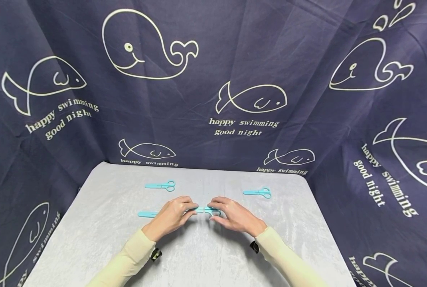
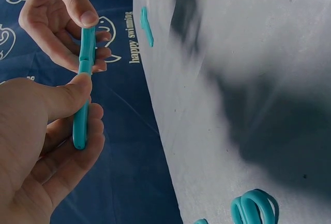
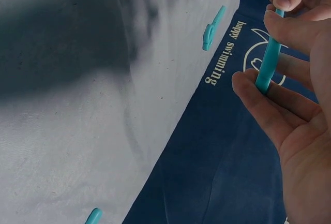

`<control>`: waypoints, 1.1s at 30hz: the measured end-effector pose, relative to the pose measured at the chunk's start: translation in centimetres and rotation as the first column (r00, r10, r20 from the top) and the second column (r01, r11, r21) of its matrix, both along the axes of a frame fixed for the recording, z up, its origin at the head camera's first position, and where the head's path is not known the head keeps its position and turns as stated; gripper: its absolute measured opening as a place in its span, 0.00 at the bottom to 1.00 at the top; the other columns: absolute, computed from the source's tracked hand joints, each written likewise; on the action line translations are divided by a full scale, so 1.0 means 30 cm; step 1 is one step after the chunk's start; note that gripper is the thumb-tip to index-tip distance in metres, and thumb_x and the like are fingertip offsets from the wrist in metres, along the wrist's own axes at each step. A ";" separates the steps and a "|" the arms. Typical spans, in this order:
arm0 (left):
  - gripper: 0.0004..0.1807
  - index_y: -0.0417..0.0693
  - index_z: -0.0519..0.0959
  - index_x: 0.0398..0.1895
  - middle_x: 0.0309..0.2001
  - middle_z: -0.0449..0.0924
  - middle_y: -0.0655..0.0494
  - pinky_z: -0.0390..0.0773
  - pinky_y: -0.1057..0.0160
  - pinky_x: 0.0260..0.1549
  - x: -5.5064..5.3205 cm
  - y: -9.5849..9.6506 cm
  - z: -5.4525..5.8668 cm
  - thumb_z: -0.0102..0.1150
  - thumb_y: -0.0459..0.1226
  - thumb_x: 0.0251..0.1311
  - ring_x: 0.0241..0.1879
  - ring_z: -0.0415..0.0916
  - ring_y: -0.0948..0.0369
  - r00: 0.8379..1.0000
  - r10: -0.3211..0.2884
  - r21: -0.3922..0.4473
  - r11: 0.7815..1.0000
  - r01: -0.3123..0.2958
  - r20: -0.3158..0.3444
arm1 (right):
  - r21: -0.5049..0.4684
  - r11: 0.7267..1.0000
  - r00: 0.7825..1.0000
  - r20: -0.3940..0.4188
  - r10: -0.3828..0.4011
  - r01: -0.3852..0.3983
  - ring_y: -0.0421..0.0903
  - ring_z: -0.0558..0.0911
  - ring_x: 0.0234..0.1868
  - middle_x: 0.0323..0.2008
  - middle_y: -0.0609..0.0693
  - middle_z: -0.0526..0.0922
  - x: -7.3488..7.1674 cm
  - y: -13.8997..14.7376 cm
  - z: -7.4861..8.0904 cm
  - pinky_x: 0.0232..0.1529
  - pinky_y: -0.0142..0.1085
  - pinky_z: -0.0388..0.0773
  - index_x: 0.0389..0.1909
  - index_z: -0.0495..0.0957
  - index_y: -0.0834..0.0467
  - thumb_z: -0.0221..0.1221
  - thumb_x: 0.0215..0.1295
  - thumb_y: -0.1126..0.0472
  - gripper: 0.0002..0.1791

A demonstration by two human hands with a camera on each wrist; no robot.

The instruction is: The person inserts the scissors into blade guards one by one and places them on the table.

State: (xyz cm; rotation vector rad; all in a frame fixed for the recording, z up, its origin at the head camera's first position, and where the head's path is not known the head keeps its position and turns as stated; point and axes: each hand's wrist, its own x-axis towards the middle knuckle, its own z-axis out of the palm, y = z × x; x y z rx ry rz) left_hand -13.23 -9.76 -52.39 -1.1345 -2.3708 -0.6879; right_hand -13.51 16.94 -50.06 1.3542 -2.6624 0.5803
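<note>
A light-blue pair of scissors [image 1: 200,210], its blade end looking covered by a sheath, is held level above the table by both hands. My left hand [image 1: 173,214] pinches the blade end between thumb and fingers, as the left wrist view of the scissors [image 2: 81,123] shows. On the handle loops, my right hand [image 1: 234,215] has its thumb and fingertips. From the right wrist, the scissors [image 3: 269,63] appear edge-on. Another pair of blue scissors [image 1: 147,214] lies partly hidden behind the left hand.
Two more blue scissors lie further back on the grey table [image 1: 73,247]: one pair [image 1: 161,185] at the left, one pair [image 1: 258,193] at the right. A dark blue curtain [image 1: 199,147] with white fish and whale drawings surrounds the table's back and sides.
</note>
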 end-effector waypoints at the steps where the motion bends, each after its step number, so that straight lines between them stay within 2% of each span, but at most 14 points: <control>1: 0.11 0.49 0.86 0.40 0.32 0.78 0.64 0.78 0.68 0.30 -0.001 0.000 0.000 0.73 0.39 0.53 0.31 0.73 0.68 1.000 0.001 -0.001 1.000 -0.001 0.000 | 0.000 1.000 1.000 0.001 -0.001 0.001 0.39 0.78 0.49 0.51 0.46 0.78 0.000 0.000 0.000 0.49 0.33 0.78 0.55 0.79 0.55 0.64 0.65 0.52 0.20; 8: 0.11 0.50 0.86 0.41 0.32 0.78 0.64 0.78 0.69 0.30 0.001 0.000 -0.006 0.72 0.40 0.54 0.30 0.73 0.69 1.000 0.004 -0.004 1.000 -0.004 -0.004 | -0.002 1.000 1.000 0.007 -0.001 0.001 0.39 0.78 0.49 0.51 0.46 0.78 0.005 0.000 0.003 0.50 0.33 0.78 0.55 0.79 0.55 0.63 0.66 0.51 0.20; 19: 0.11 0.50 0.87 0.41 0.32 0.79 0.65 0.78 0.68 0.31 0.005 0.010 0.006 0.72 0.40 0.54 0.31 0.74 0.68 1.000 -0.002 -0.004 1.000 0.002 0.000 | -0.018 1.000 1.000 -0.008 0.005 -0.006 0.39 0.78 0.49 0.51 0.47 0.78 0.005 -0.002 0.000 0.50 0.34 0.78 0.55 0.79 0.56 0.63 0.66 0.52 0.20; 24: 0.12 0.50 0.86 0.41 0.32 0.79 0.63 0.78 0.67 0.31 0.007 0.012 0.000 0.72 0.40 0.53 0.30 0.74 0.67 1.000 0.004 -0.013 1.000 -0.004 0.010 | -0.016 1.000 1.000 0.001 0.012 -0.012 0.39 0.78 0.49 0.51 0.47 0.78 0.004 -0.005 0.000 0.50 0.34 0.78 0.54 0.79 0.56 0.63 0.66 0.52 0.19; 33: 0.12 0.49 0.86 0.42 0.33 0.79 0.61 0.79 0.67 0.30 -0.004 0.039 -0.019 0.72 0.40 0.54 0.30 0.75 0.66 0.999 0.004 0.000 1.000 -0.004 0.033 | -0.006 1.000 1.000 0.014 -0.025 0.025 0.39 0.78 0.47 0.50 0.46 0.78 0.002 0.017 -0.006 0.49 0.34 0.79 0.54 0.80 0.55 0.65 0.64 0.53 0.19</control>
